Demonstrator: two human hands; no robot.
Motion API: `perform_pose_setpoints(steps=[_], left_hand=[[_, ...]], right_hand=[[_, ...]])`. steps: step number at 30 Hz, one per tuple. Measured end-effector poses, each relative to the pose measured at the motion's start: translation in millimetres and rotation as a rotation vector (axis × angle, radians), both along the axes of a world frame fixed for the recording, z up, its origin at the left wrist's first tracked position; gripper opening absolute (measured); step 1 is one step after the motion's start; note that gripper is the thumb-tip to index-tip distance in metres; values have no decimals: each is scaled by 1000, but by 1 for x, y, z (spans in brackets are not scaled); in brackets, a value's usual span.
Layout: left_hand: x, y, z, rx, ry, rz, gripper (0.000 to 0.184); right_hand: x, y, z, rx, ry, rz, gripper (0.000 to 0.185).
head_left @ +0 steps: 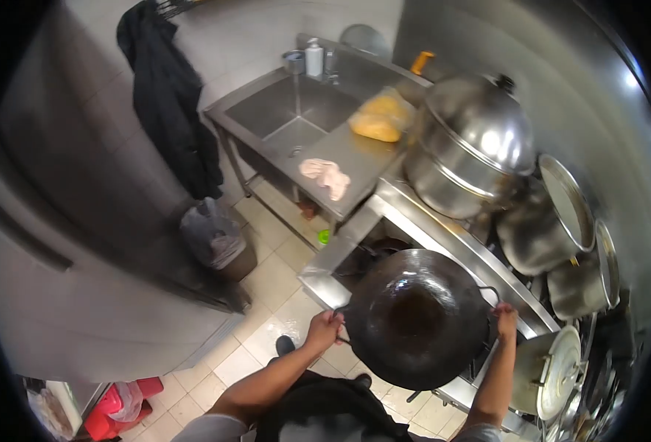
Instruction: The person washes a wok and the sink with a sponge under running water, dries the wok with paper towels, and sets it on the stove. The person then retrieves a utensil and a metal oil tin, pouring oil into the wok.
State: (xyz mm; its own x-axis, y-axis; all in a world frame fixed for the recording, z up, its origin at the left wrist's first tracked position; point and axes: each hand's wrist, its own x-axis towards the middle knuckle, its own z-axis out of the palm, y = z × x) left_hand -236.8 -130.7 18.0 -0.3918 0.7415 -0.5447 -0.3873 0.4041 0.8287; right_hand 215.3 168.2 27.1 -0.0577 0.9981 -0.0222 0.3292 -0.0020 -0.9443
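A large dark wok (417,317) is held in front of me by its two loop handles. My left hand (325,330) is closed round the handle on its left side. On the opposite side, my right hand (505,318) grips the other handle. The inside of the wok looks shiny, with a brownish patch at the bottom. Beneath and behind it lies the steel stove (443,239), partly hidden by the wok.
A steel sink (266,125) stands ahead, with a pale cloth (327,177) and a bag of yellow food (380,116) on its drainboard. A big steamer pot (458,147) and several pots line the right. A bin (218,239) stands left, near a fridge (82,243).
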Motion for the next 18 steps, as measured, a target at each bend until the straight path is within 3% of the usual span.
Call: perform_pose_setpoints(steps=[2, 3, 6, 8, 14, 18], left_hand=[[-48, 13, 25, 57, 38, -11, 16], [-74, 21, 41, 51, 94, -37, 18], [-148, 50, 70, 83, 169, -28, 19], [-194, 73, 80, 118, 197, -6, 19], [-326, 153, 105, 195, -26, 107, 18], [-408, 190, 141, 128, -78, 164, 18]], right_hand=[[-22, -18, 35, -5, -38, -55, 14], [-28, -21, 39, -3, 94, -87, 17], [-113, -67, 126, 5, 32, -152, 19], [-159, -83, 154, 62, 77, -165, 18], [-288, -76, 168, 174, 201, -224, 19], [-368, -23, 143, 178, 294, -221, 16]])
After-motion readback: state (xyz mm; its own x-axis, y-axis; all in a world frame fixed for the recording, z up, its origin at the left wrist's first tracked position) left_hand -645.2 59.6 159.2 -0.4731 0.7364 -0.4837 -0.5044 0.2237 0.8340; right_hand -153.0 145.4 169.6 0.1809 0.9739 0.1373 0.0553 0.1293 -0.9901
